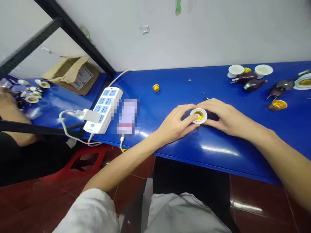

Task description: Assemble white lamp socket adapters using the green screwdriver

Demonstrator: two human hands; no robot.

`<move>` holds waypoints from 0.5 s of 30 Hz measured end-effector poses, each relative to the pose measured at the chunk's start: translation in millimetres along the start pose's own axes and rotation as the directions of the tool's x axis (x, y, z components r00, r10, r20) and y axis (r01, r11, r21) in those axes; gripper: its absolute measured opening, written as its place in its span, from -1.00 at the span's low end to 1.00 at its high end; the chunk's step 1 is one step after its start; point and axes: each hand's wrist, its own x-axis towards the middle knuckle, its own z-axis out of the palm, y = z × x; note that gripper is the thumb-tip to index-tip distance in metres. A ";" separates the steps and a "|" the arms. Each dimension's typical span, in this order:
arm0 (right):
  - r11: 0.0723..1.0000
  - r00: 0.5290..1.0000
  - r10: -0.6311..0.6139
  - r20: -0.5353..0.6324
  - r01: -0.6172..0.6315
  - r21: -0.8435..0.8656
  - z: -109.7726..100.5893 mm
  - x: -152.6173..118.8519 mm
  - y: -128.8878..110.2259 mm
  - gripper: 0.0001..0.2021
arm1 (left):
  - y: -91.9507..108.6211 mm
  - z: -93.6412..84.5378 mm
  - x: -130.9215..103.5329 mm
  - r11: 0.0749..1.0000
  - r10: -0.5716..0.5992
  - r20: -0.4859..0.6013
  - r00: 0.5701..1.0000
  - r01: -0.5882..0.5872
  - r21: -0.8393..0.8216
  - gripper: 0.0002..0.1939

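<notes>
Both hands meet over the tabletop [170, 89], holding a small white ring-shaped fitting [201, 113] with a gold-coloured inside. The left hand [178, 121] grasps it from the left, its thumb laid across the rim into the gold centre; the right hand [223, 116] grasps it from the other side, fingers curved behind and thumb at the lower edge. The fitting sits between them, its open face turned up toward the head camera. A thin pin shows just below it, too small to identify. Beyond the hands, a gold-coloured cup [155, 87] and a few tiny metal pieces [190, 80] lie apart. To the right, white cups [263, 70] stand near dark brown plugs [251, 84] and another gold-coloured shell [279, 105]. To the left, a pixelated phone [127, 115] lies beside a white power strip [103, 110].
</notes>
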 end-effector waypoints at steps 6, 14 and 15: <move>1.000 1.000 0.023 -0.001 -0.023 0.006 -2.5 -2.0 -1.2 -0.65 | 1.0 -2.7 -2.5 0.998 -0.055 0.084 0.995 0.058 -0.035 -0.76; 1.000 1.000 0.023 0.012 -0.023 -0.009 -2.9 -3.8 0.8 -0.60 | 1.2 -2.9 -1.6 0.997 -0.065 0.103 0.993 0.069 -0.032 -0.79; 1.000 1.000 0.019 0.008 -0.019 -0.013 -3.0 -4.1 0.9 -0.60 | 1.2 -3.0 -1.0 0.998 -0.055 0.090 0.994 0.058 -0.029 -0.78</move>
